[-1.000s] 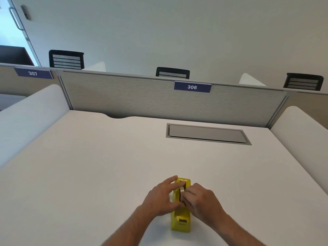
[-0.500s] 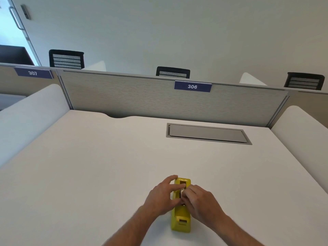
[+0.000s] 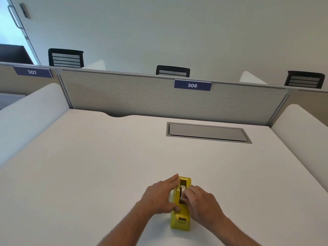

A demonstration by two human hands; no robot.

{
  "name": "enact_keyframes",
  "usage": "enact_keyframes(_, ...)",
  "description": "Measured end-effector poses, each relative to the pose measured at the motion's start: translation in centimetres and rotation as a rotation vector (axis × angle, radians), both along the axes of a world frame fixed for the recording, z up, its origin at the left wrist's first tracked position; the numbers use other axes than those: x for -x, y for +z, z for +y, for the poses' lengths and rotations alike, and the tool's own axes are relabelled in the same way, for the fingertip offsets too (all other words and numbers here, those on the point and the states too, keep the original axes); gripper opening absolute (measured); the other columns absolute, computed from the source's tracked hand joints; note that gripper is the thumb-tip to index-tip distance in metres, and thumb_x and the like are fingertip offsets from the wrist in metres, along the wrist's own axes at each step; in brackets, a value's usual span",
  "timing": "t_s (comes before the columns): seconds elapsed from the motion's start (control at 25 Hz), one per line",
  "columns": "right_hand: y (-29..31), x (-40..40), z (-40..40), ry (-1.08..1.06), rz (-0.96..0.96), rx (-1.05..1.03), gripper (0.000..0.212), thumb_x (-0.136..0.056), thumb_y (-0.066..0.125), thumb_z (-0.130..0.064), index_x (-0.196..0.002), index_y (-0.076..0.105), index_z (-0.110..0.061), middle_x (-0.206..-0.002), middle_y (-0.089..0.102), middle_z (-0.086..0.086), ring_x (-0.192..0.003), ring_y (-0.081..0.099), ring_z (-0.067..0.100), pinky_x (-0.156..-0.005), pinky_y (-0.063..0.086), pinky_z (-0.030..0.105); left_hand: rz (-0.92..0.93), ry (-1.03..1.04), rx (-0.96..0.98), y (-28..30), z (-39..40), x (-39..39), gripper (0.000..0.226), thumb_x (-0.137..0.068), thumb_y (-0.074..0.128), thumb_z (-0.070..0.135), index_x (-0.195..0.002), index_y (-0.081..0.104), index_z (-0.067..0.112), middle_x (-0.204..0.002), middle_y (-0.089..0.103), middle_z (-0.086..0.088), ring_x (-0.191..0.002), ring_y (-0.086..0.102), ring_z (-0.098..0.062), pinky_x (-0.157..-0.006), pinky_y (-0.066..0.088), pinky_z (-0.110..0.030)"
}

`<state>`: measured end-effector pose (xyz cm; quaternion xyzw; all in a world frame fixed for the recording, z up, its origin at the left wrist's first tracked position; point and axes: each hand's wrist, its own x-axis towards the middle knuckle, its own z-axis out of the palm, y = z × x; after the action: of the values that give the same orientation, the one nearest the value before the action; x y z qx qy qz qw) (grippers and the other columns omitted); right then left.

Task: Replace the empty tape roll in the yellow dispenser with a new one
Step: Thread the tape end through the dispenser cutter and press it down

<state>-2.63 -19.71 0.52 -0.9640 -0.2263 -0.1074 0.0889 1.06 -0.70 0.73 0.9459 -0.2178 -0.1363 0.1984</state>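
A yellow tape dispenser (image 3: pixel 181 221) stands on the white desk (image 3: pixel 88 166) near the front edge, its cutter end toward me. My left hand (image 3: pixel 159 196) presses against the dispenser's left side, fingers stretched along it. My right hand (image 3: pixel 200 203) reaches in from the right, its fingertips pinched on the pale tape roll (image 3: pixel 182 189) sitting in the dispenser's top slot. Most of the roll is hidden by the dispenser walls and my fingers. No other roll is in sight.
A grey cable hatch (image 3: pixel 207 133) is set flush in the desk at the back right. A fabric partition (image 3: pixel 124 96) with a "306" label closes the far side, and white side dividers (image 3: pixel 26 118) flank the desk. Black chairs show beyond.
My left fingers have slid off the top of the dispenser to its left side. My right fingertips have shifted slightly on the roll. The dispenser has stayed put.
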Motion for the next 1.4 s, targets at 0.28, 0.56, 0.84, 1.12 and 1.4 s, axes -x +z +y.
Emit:
enact_keyframes(0.28, 0.6, 1.3, 0.4, -0.025, 0.071, -0.040, 0.008, -0.087, 0.061, -0.031, -0.081, 0.058, -0.028, -0.074, 0.061, -0.011, -0.061, 0.056, 0.009, -0.047, 0.038, 0.017, -0.018, 0.005, -0.019, 0.0, -0.1, -0.1, 0.101, -0.075, 0.076, 0.056, -0.154, 0.016, 0.040, -0.162, 0.008, 0.032, -0.145, 0.036, -0.013, -0.112, 0.042, -0.041)
enact_keyframes(0.56, 0.5, 3.3, 0.6, -0.046, 0.136, -0.133, 0.021, -0.093, 0.043, -0.040, -0.091, 0.061, -0.029, -0.089, 0.064, -0.012, -0.073, 0.053, 0.008, -0.053, 0.043, 0.017, -0.014, 0.021, -0.008, -0.3, -0.1, -0.3, 0.102, -0.073, 0.077, 0.058, -0.154, 0.017, 0.042, -0.161, 0.008, 0.033, -0.145, 0.036, -0.011, -0.112, 0.042, -0.041)
enact_keyframes(0.84, 0.4, 4.8, 1.0, -0.057, 0.182, -0.196, 0.018, -0.097, 0.043, -0.038, -0.098, 0.058, -0.028, -0.099, 0.059, -0.011, -0.079, 0.044, 0.008, -0.057, 0.028, 0.007, -0.014, 0.026, 0.008, -0.4, -0.1, -0.2, 0.102, -0.073, 0.078, 0.057, -0.154, 0.018, 0.041, -0.162, 0.010, 0.031, -0.145, 0.037, -0.012, -0.111, 0.042, -0.042)
enact_keyframes(1.12, -0.1, 5.4, 1.4, -0.063, 0.163, -0.193, 0.014, -0.096, 0.051, -0.038, -0.097, 0.062, -0.029, -0.096, 0.063, -0.010, -0.077, 0.046, 0.006, -0.057, 0.026, 0.003, -0.014, 0.024, 0.014, -0.3, -0.1, -0.2, 0.102, -0.074, 0.079, 0.054, -0.154, 0.018, 0.040, -0.163, 0.011, 0.028, -0.145, 0.036, -0.014, -0.113, 0.041, -0.043)
enact_keyframes(1.4, -0.1, 5.8, 1.0, -0.075, 0.130, -0.152, 0.004, -0.081, 0.065, -0.037, -0.078, 0.065, -0.034, -0.072, 0.057, -0.014, -0.063, 0.054, 0.004, -0.051, 0.019, 0.000, -0.001, 0.025, 0.019, -0.5, -0.1, -0.2, 0.103, -0.073, 0.079, 0.055, -0.154, 0.017, 0.040, -0.163, 0.011, 0.028, -0.146, 0.035, -0.013, -0.114, 0.041, -0.043)
